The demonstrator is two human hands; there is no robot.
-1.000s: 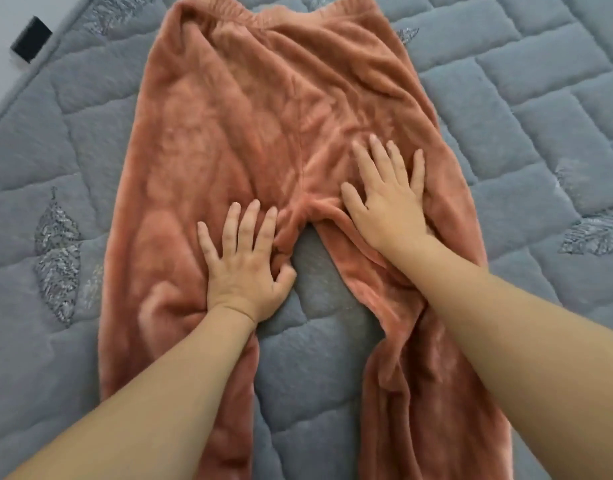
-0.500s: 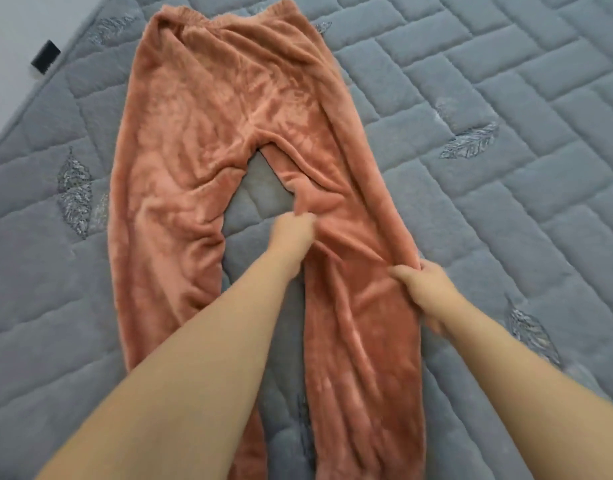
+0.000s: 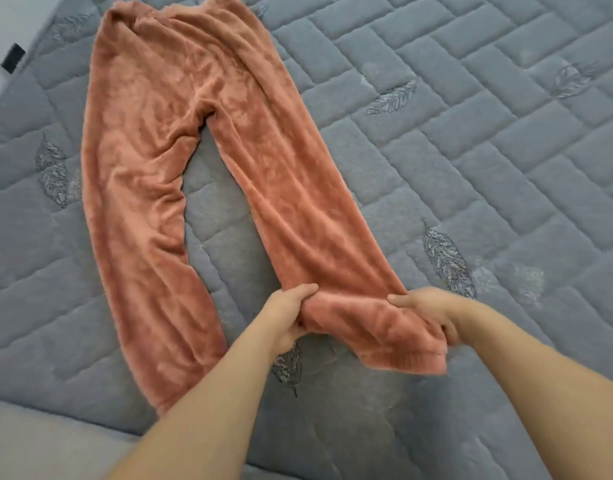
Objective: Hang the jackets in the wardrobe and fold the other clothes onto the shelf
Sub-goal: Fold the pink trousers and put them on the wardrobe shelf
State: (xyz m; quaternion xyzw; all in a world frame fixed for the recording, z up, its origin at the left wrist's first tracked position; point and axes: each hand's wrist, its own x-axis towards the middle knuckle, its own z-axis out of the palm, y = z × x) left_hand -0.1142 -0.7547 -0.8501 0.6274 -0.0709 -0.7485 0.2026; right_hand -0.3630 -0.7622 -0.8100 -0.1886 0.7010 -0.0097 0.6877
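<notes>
A home bedroom: a grey quilted mattress with leaf embroidery fills the view.

Fleece trousers: uniform terracotta-orange plush, no print, with lighter and darker sheen streaks across the pile on both legs. Bed cover: slate grey, quilted in a staggered brick pattern of stitched rectangles, with scattered embroidered feather or leaf motifs in silvery grey thread outlined darker. Wall at upper left pale grey-white, carrying a small black rectangular object; pale grey band along the lower-left edge of the view.
</notes>
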